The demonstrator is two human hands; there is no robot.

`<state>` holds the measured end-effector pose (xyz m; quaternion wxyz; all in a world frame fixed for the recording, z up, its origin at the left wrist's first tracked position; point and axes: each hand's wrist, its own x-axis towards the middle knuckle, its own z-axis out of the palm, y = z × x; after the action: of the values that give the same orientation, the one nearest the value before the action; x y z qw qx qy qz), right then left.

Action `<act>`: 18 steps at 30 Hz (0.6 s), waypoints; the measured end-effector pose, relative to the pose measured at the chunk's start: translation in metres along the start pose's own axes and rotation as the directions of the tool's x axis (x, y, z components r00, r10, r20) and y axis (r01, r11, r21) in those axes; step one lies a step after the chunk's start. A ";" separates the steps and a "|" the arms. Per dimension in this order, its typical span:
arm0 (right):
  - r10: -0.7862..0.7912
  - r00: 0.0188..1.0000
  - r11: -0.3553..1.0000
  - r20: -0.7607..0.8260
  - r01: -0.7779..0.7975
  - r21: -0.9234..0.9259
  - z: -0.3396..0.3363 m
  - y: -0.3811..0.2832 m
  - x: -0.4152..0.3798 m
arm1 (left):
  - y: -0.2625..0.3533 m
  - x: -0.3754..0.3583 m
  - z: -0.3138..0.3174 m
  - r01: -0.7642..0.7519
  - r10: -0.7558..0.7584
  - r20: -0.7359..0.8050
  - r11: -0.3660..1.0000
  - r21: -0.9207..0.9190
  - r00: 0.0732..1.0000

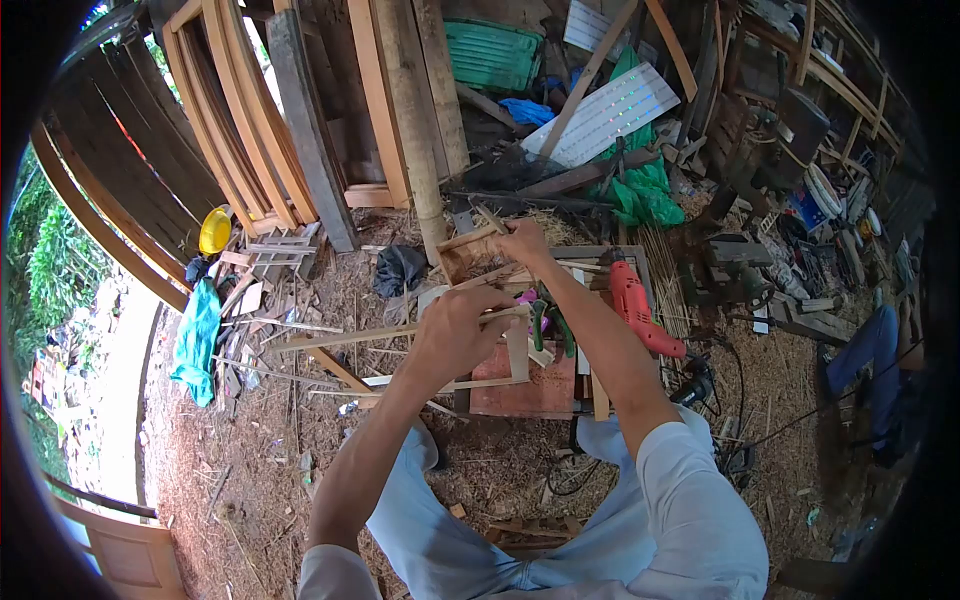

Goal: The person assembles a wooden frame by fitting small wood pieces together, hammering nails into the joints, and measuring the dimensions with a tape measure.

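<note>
My left hand is closed around a light wooden strip frame whose long thin strips reach out to the left. Farther forward, my right hand is at the edge of a small open wooden box, fingers closed. A short stick-like piece shows at its fingertips, too small to name. Under my right forearm lie green-handled pliers, partly hidden. A red power drill rests just right of that forearm. Below the frame is a reddish board on the low work surface.
Shavings and scraps cover the floor. A black plastic bag lies beyond the frame. Upright timber stands at the back, with a green crate behind. Cables run at the right, near another person's leg.
</note>
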<state>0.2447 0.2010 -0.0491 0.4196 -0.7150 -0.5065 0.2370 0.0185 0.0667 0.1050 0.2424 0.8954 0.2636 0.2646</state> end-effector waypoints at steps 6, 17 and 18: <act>0.032 0.995 0.994 0.098 -0.042 0.105 -0.032 -0.024 -0.015 | 0.000 -0.002 0.001 0.001 0.000 -0.033 1.000 0.014 0.999; -0.257 0.966 0.950 -0.009 0.254 0.181 -0.130 -0.130 -0.203 | -0.007 -0.003 0.005 -0.045 0.042 -0.044 0.997 -0.062 0.998; -0.246 0.969 0.961 -0.016 0.246 0.124 -0.127 -0.133 -0.208 | -0.009 -0.003 0.006 -0.029 0.028 -0.031 0.998 -0.051 0.999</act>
<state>0.1941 -0.0184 0.1125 0.4897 -0.6188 -0.5756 0.2144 0.0168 0.0706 0.0945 0.2576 0.8885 0.2475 0.2881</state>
